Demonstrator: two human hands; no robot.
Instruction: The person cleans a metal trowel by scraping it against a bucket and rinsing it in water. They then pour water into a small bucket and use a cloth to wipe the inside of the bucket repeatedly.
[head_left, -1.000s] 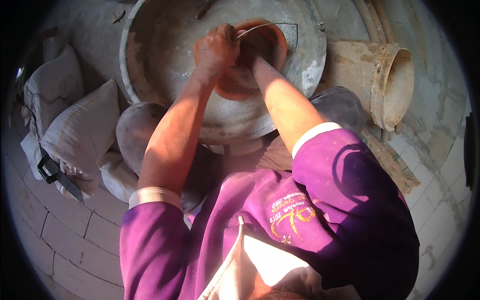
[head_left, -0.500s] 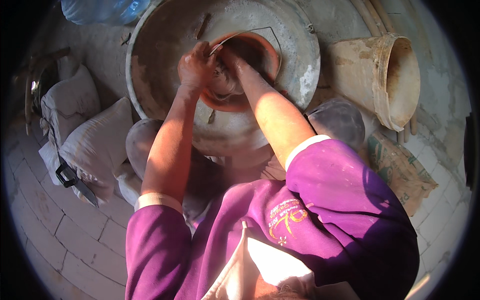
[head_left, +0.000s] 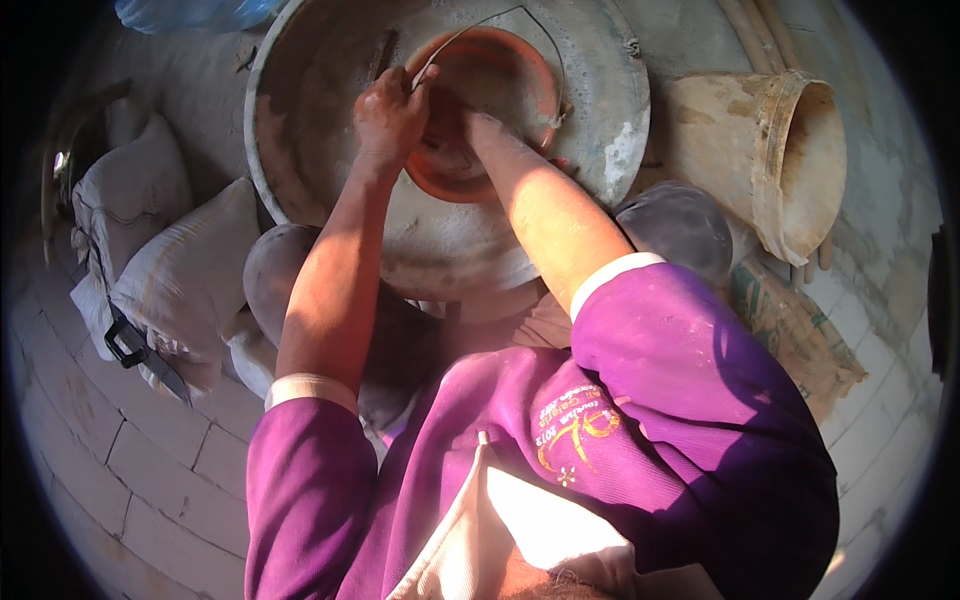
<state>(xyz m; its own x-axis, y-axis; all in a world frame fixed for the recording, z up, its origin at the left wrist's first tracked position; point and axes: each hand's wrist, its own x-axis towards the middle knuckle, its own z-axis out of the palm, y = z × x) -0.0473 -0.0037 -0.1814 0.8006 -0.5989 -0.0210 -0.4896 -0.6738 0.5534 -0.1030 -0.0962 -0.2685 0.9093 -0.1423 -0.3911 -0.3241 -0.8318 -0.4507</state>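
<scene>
An orange-red bucket [head_left: 510, 65] with a thin wire handle [head_left: 553, 45] sits inside a wide grey round basin [head_left: 590, 150]. My left hand [head_left: 390, 115] is closed on the bucket's left rim, where the wire handle meets it. My right hand [head_left: 462, 122] reaches down inside the bucket. Its fingers are lost in shadow, so their shape and anything they hold are hidden. The bucket's inner wall looks wet and reddish.
A dirty pale bucket [head_left: 715, 130] lies on its side right of the basin, near some poles [head_left: 757, 35]. White sacks [head_left: 190, 265] and a black-handled saw [head_left: 150, 355] are at the left. A crumpled brown sack [head_left: 795, 335] lies lower right. Blue plastic [head_left: 195, 12] shows far left.
The bucket's opening shows more fully, and the pale wet swirl seen near its close side is gone from sight. My right hand has shifted slightly inside; my left still grips the rim.
</scene>
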